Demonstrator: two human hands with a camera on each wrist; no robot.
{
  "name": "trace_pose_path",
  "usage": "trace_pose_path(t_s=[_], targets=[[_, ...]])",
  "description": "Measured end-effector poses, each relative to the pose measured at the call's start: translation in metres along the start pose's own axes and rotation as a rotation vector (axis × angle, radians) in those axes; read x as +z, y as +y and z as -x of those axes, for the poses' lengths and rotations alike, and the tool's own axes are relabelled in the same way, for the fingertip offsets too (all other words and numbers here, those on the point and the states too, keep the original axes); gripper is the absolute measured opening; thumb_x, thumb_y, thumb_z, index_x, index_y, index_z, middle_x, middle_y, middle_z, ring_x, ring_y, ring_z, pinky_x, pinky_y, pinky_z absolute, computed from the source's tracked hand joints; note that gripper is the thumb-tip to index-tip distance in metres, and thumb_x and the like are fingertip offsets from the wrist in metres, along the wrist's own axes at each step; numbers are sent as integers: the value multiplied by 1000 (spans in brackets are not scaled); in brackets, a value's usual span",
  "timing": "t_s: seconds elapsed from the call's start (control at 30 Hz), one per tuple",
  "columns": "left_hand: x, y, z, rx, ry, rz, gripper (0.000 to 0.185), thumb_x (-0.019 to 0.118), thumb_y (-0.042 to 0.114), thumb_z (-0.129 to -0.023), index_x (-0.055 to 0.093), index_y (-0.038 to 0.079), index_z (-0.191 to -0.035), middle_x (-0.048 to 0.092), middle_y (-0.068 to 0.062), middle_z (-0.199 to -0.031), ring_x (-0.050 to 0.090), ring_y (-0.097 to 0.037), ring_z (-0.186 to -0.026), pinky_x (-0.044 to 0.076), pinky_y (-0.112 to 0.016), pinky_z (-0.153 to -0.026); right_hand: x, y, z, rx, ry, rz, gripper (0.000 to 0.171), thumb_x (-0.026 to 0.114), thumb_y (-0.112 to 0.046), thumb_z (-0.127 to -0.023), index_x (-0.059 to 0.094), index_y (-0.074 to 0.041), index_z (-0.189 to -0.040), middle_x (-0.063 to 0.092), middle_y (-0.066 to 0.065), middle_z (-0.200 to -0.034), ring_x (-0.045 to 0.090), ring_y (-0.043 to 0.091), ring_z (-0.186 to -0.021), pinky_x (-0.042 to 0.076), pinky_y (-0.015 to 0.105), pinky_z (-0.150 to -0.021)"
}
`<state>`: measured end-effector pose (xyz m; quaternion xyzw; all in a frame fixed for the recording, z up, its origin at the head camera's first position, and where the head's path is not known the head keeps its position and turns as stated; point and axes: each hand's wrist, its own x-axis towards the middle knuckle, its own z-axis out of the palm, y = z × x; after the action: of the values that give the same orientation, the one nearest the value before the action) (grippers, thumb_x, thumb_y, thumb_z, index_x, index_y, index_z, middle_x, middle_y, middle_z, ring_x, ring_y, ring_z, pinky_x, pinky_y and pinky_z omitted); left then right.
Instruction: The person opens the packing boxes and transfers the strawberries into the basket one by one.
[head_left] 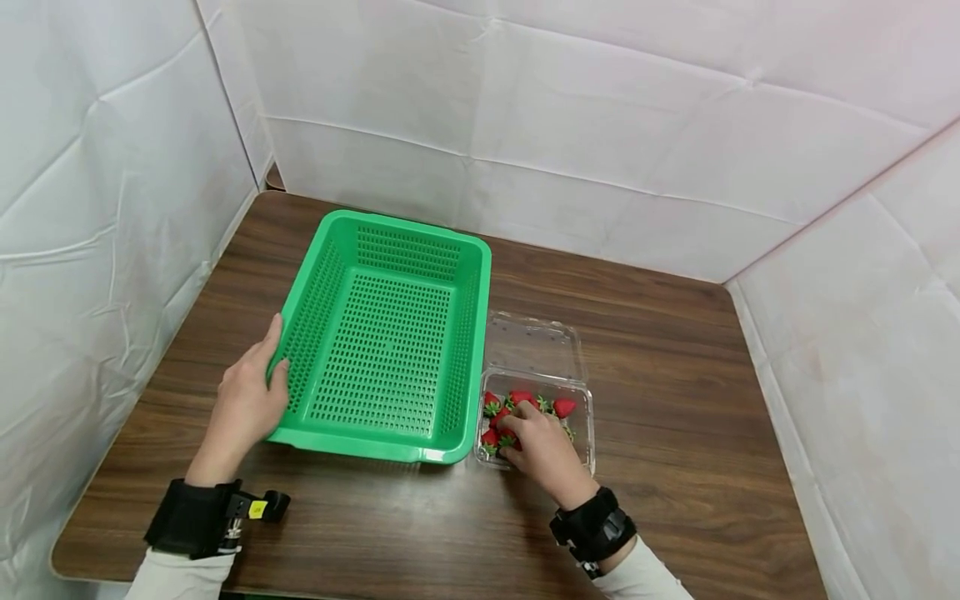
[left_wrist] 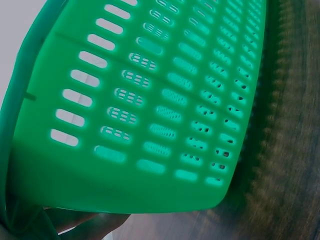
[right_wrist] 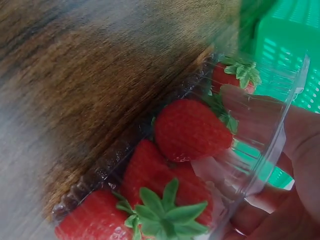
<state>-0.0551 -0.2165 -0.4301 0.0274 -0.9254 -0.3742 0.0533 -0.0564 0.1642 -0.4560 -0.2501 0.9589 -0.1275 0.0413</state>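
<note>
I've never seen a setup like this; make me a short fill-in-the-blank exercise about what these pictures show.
1. The basket held by the left hand is coloured ____.
2. The right hand reaches among red fruits called ____.
3. The lid of the clear box is ____, not closed.
4. In the head view, the box sits to the ____ of the basket.

Missing words: green; strawberries; open; right.

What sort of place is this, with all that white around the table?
Probably a makeshift filming booth, not an ordinary kitchen: creased white sheeting closes off three sides of the table, and the person wears black wrist gear on both arms.
</note>
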Motion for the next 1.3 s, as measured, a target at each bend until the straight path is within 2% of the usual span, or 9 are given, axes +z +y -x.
trace_pose_path(t_s=[0.17,0.33,0.47,0.7,0.83,1.07,1.3], targets=[[1,0,-1,-6,9,8,61,44,5,-101,17,10,-156,43,-36,-141,48,-57,-117,41,-69,-88,0,0,-1,11,-18,-1,23,82,-12,-76,76,-11,-98,54,3,-87,48,9,-66,40,23,-57],[2,0,0,-1,15,18,61,44,4,-100,17,10,-155,42,-36,-141,47,-57,-118,41,-69,-88,-3,2,-1,19,-57,-88,19,76,-6,-80,76,-12,-98,53,2,-90,43,8,-68,39,20,-58],[3,-1,0,8,19,21,61,44,4,-100,18,9,-155,42,-37,-141,47,-58,-117,41,-69,-88,-9,3,2,41,-82,-146,18,74,-7,-82,75,-11,-99,55,3,-99,46,9,-74,41,21,-62],[2,0,0,17,30,19,61,44,3,-100,18,8,-155,44,-37,-139,49,-57,-115,42,-69,-87,-31,0,1,46,-20,-166,17,73,-10,-83,73,-12,-101,59,5,-110,60,14,-82,50,25,-68],[2,0,-1,13,26,20,61,44,4,-100,18,8,-155,44,-37,-139,49,-58,-115,41,-69,-87,-50,-6,-1,23,16,-181,18,71,-10,-86,70,-10,-105,61,4,-111,62,16,-92,52,29,-74],[2,0,0,15,32,22,60,44,4,-100,18,7,-155,44,-37,-138,49,-58,-115,41,-70,-86,-79,-20,-15,-49,87,-189,21,68,-15,-90,66,-10,-110,65,4,-107,62,14,-90,52,29,-76],[2,1,0,14,26,15,61,44,4,-100,17,7,-155,46,-37,-137,51,-57,-111,42,-68,-83,-94,-43,-36,-116,95,-194,18,64,-14,-93,65,-9,-110,68,2,-104,65,11,-85,53,23,-74]])
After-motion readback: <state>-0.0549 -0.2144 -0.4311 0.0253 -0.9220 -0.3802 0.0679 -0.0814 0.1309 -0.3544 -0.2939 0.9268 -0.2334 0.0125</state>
